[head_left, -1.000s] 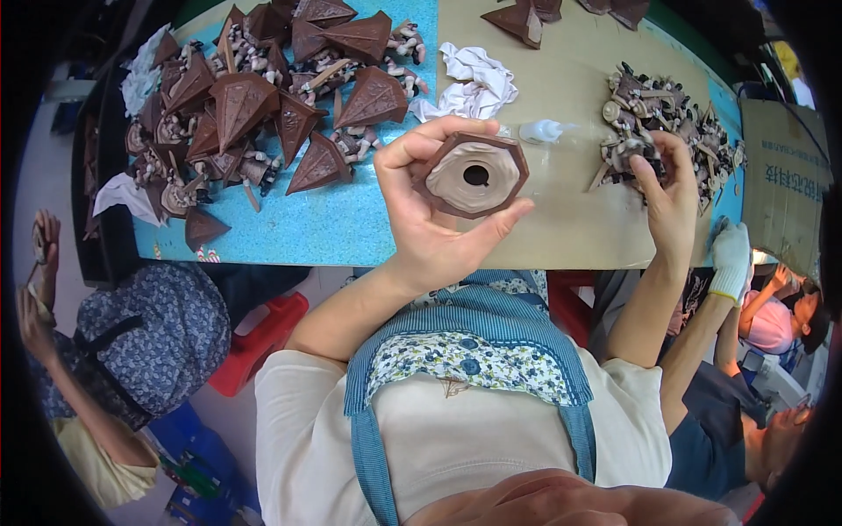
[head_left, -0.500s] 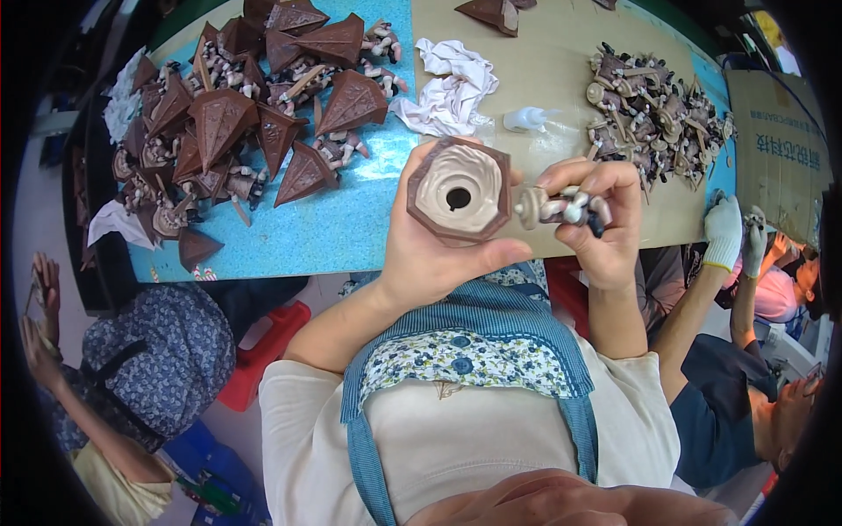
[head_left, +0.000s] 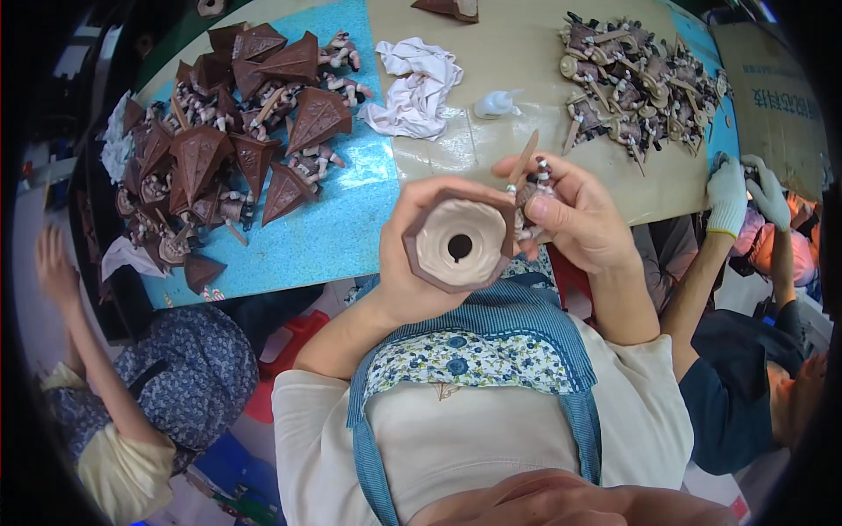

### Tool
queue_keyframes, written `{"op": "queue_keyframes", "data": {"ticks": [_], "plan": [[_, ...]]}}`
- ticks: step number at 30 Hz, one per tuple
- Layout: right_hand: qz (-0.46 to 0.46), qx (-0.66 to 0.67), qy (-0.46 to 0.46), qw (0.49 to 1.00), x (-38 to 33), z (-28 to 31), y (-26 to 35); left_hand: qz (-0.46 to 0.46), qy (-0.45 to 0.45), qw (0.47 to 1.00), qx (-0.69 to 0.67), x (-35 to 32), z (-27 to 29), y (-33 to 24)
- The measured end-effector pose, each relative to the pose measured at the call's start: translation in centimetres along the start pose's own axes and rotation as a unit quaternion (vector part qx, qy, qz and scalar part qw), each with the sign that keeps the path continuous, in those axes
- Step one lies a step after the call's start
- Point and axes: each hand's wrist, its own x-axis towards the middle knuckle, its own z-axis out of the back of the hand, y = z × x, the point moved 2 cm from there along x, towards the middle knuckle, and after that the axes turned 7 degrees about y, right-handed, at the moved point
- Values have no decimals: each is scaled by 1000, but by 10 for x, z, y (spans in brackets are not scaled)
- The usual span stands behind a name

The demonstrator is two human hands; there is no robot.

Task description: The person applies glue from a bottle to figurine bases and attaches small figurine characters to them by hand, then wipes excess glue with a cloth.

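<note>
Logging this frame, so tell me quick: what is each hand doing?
Left hand: closed on brown hexagonal cone base.
Right hand: closed on small brown figurine.

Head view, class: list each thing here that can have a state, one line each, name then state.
Brown cone piece: held in left hand, hollow underside with its hole facing the camera.
Small figure: gripped in right hand, touching the cone's rim.
White cloth: crumpled on the table.
Pile of cones: heaped, tipped over.
Pile of figures: loose, jumbled.

Small figure mostly hidden behind right hand fingers; cone piece cut by top edge.
</note>
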Motion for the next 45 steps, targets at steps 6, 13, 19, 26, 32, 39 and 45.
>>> {"op": "queue_keyframes", "data": {"ticks": [6,13,19,26,32,39,45], "plan": [[208,-224,-59,950,-8,-16,28,94,-57,987,-113,2,5,4],[302,-615,-23,729,2,-59,39,83,-79,991,-69,9,-7,13],[340,-687,23,642,11,-67,31,61,-90,993,35,8,-5,12],[350,-749,-6,562,12,-75,24,42,-109,990,75,5,-10,14],[356,-745,-11,564,13,-74,20,23,-109,985,132,4,-11,18],[337,-674,15,658,14,-64,19,20,-65,992,105,2,-12,19],[251,-604,-1,756,14,-62,26,84,-30,993,73,3,-4,20]]}}
